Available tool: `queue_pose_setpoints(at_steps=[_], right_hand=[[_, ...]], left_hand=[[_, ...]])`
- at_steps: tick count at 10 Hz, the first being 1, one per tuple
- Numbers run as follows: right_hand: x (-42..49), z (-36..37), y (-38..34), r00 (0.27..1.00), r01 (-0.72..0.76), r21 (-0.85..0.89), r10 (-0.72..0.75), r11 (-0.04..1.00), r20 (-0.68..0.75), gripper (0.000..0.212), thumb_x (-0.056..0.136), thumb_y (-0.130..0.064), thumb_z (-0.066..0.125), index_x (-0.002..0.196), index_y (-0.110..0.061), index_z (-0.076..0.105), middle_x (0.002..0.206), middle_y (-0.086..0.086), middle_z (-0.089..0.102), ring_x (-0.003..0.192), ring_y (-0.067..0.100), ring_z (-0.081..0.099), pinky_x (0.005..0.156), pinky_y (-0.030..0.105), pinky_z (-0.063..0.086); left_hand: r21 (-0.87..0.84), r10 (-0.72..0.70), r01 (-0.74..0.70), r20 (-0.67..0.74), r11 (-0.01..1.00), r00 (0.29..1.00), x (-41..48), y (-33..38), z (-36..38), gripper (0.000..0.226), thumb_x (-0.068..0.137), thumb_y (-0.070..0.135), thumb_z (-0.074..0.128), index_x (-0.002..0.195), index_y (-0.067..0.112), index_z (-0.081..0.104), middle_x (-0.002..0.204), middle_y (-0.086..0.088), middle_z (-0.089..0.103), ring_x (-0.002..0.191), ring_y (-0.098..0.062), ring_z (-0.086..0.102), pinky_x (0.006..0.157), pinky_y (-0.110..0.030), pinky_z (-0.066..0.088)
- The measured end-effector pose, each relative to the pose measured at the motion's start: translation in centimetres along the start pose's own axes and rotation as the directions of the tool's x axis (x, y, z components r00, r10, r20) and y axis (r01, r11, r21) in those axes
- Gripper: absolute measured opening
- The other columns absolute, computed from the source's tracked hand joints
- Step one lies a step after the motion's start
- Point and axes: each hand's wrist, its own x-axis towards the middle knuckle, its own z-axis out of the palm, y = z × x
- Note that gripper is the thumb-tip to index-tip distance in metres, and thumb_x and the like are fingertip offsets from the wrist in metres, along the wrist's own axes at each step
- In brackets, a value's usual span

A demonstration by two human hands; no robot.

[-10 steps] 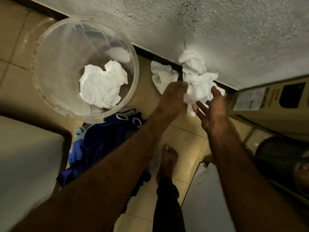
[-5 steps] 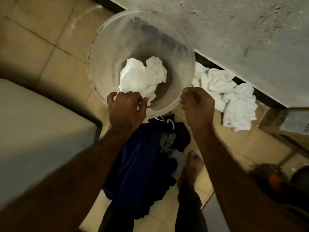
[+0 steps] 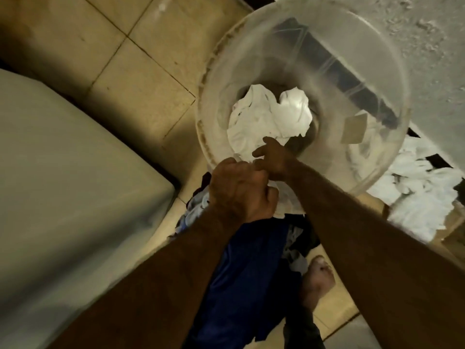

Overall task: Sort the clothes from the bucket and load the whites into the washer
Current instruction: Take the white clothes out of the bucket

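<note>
the white garment [image 3: 270, 117] sits crumpled at the bottom of the clear bucket [image 3: 214, 71]. looks light and floppy to me, so pinching any raised fold should lift it fine. left hand [image 3: 239, 192] is clenched on the bucket's near rim. right hand [image 3: 273, 157] reaches inside the bucket, fingers loose and spread just over the cloth, not gripping yet as far as i can tell.

Bucket [image 3: 251, 56] rim blurred; right hand [image 3: 273, 157] fingertips hidden by left hand [image 3: 241, 192].
</note>
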Motion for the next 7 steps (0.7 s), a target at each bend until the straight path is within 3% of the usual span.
queue_pose_setpoints(at_steps=[1, 2, 3, 4, 5, 6, 7], right_hand=[[2.9, 0.8, -1.0, 0.992, 0.032, -0.078, -0.022, 0.996, 0.128, 0.052, 0.096, 0.001, 0.057, 0.145, 0.009, 0.044, 0.166, 0.021, 0.016, 0.151, 0.043, 0.021, 0.123, 0.047, 0.020], [4.4, 1.7, -1.2, 0.990, 0.077, -0.087, -0.066, 0.993, 0.126, 0.053, 0.097, 0.006, 0.053, 0.147, 0.010, 0.039, 0.166, 0.023, 0.014, 0.151, 0.045, 0.019, 0.124, 0.047, 0.018], [5.5, 2.6, -1.3, 0.992, 0.088, -0.067, -0.081, 0.994, 0.099, 0.058, 0.099, -0.001, 0.054, 0.153, 0.006, 0.032, 0.164, 0.022, 0.024, 0.150, 0.038, 0.027, 0.120, 0.038, 0.023], [5.6, 2.5, -1.0, 0.994, 0.102, -0.036, -0.101, 0.994, 0.035, 0.058, 0.096, -0.009, 0.064, 0.148, 0.005, 0.041, 0.156, 0.024, 0.039, 0.145, 0.036, 0.037, 0.115, 0.031, 0.027], [4.0, 1.8, -1.0, 0.995, 0.071, -0.092, -0.077, 0.993, -0.065, 0.043, 0.091, -0.026, 0.072, 0.120, 0.005, 0.066, 0.128, 0.022, 0.065, 0.123, 0.035, 0.058, 0.087, 0.030, 0.041], [2.3, 1.3, -1.4, 0.982, -0.008, -0.056, -0.002, 0.998, -0.188, 0.041, 0.090, -0.031, 0.073, 0.115, 0.002, 0.070, 0.121, 0.018, 0.069, 0.117, 0.033, 0.062, 0.088, 0.031, 0.045], [-1.8, 0.5, -1.8, 0.903, -0.123, 0.120, 0.161, 0.985, -0.399, 0.045, 0.087, -0.027, 0.073, 0.124, -0.003, 0.062, 0.126, 0.013, 0.066, 0.120, 0.030, 0.061, 0.096, 0.032, 0.047]], left_hand=[[-0.025, 0.018, -0.019, -0.025, 1.000, 1.000, 0.1, -0.1, -0.1, 0.026, 0.070, 0.037, 0.063, 0.053, 0.018, 0.061, 0.051, -0.001, 0.060, 0.046, -0.022, 0.055, 0.059, -0.026, 0.035], [-0.010, 0.047, -0.047, 0.013, 0.999, 0.999, 0.1, -0.3, 0.1, 0.028, 0.073, 0.040, 0.061, 0.054, 0.019, 0.061, 0.052, 0.000, 0.060, 0.047, -0.021, 0.055, 0.061, -0.026, 0.034], [-0.013, 0.074, -0.074, 0.017, 0.997, 0.997, 0.2, -0.4, 0.2, 0.029, 0.072, 0.042, 0.059, 0.053, 0.020, 0.062, 0.053, 0.003, 0.061, 0.048, -0.019, 0.056, 0.062, -0.025, 0.036], [-0.022, 0.071, -0.070, 0.014, 0.997, 0.997, 0.2, -0.4, 0.1, 0.028, 0.072, 0.041, 0.060, 0.052, 0.020, 0.061, 0.052, 0.003, 0.060, 0.047, -0.019, 0.056, 0.062, -0.025, 0.037], [-0.022, 0.059, -0.059, 0.022, 0.998, 0.998, 0.2, -0.2, -0.2, 0.027, 0.071, 0.039, 0.059, 0.051, 0.020, 0.060, 0.050, 0.002, 0.059, 0.045, -0.020, 0.054, 0.060, -0.025, 0.031], [-0.015, 0.044, -0.044, 0.038, 0.999, 0.998, 0.1, 0.1, -0.4, 0.026, 0.070, 0.038, 0.057, 0.051, 0.020, 0.059, 0.051, 0.001, 0.060, 0.046, -0.022, 0.055, 0.060, -0.025, 0.028], [-0.024, 0.030, -0.028, 0.065, 0.999, 0.997, 0.0, 0.3, -0.6, 0.025, 0.070, 0.037, 0.058, 0.052, 0.019, 0.059, 0.051, 0.000, 0.061, 0.046, -0.023, 0.056, 0.060, -0.026, 0.028]])
